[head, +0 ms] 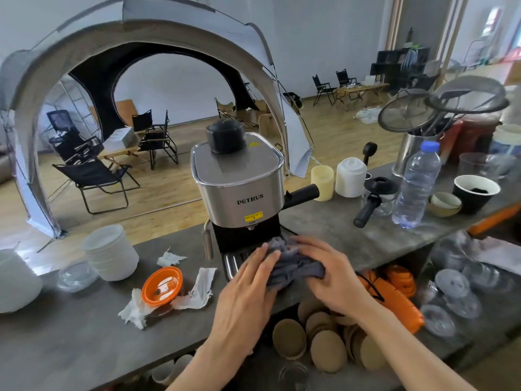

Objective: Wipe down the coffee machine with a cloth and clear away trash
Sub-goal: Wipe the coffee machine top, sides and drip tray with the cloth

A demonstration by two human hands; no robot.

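1. Spanning the whole foreground, the desk (70, 334) carries everything; the coffee machine (239, 182) stands near its middle and serves as landmark.
2. Coffee machine: steel body upright, black knob on top, drip tray at its base facing the person.
3. Cloth (293, 263): grey, bunched, pressed onto the drip tray at the front foot of the machine.
4. Left hand (248, 289): fingers laid flat on the cloth's left side, pressing rather than clenched. Right hand (329, 275): curled over the cloth's right side, grasping it.
5. Trash, left of the machine: torn white tissue pieces (197, 289) lying around an orange bowl (162, 285); one smaller scrap (169, 258) nearer the machine's steam wand.
6. Step in hand, by my reading: wiping, at the tray; body and top probably remain.
7. Next move likely calls for lifting the cloth to the steel front, steadying the machine. Trash not yet cleared.
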